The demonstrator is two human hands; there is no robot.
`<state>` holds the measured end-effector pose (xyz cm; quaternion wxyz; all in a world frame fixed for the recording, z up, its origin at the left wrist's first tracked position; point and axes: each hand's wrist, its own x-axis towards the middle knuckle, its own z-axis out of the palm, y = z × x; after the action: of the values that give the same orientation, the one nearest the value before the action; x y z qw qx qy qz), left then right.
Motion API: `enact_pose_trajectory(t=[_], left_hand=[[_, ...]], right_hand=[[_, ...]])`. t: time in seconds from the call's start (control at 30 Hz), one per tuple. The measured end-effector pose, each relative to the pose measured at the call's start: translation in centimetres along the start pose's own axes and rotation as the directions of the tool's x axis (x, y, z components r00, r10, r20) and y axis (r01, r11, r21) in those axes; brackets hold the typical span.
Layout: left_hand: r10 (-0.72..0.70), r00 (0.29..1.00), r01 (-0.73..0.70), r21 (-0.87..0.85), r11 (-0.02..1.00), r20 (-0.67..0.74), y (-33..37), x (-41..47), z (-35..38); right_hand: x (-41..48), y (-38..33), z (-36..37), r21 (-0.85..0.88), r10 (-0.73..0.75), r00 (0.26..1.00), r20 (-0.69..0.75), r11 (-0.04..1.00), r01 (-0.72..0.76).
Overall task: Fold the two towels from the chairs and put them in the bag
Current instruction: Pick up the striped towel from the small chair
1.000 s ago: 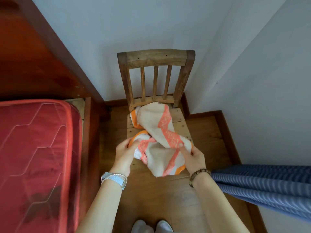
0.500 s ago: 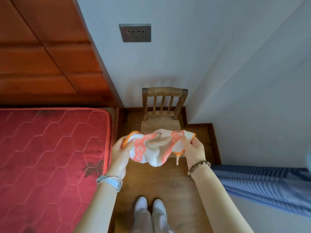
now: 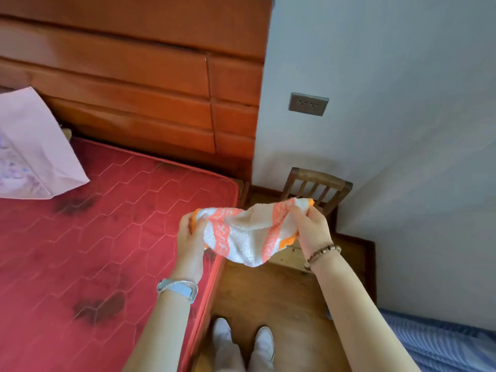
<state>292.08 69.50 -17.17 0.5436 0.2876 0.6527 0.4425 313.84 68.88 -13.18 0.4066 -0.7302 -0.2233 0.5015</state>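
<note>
Towel: slung crosswise between your left hand and right hand, each pinching one end, its left end above the mattress's right edge.

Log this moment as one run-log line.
stage: towel pickup | left hand: gripping towel | right hand: gripping towel | towel: bunched, unfolded, held above mattress edge | chair: behind

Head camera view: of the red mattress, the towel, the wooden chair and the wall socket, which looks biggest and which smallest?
1. Mattress, by far.
2. Towel, held by the left hand and right hand.
3. Chair, farther off and partly hidden, so its rank is unsure.
4. Wall socket.
</note>
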Motion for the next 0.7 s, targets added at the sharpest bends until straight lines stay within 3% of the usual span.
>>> enact_pose_trajectory(t=[0.27,0.43,0.7], left_hand=[[-0.051,0.966,0.007,-0.172,0.985,-0.252,1.3,0.8,-12.7],[-0.005,0.93,-0.057,-0.156,0.986,-0.369,2.3,1.8,-21.5],[-0.016,0.86,-0.113,-0.221,0.969,-0.509,2.4,2.0,-32.6]], right_hand=[[-2.6,-2.7,11.8,-0.075,-0.04,0.987,0.156,0.996,0.052],[-4.7,-4.5,19.4,-0.115,-0.106,0.959,0.264,0.983,0.14],[-8.2,-5.3,31.8,-0.163,-0.16,0.857,0.489,0.949,0.27]])
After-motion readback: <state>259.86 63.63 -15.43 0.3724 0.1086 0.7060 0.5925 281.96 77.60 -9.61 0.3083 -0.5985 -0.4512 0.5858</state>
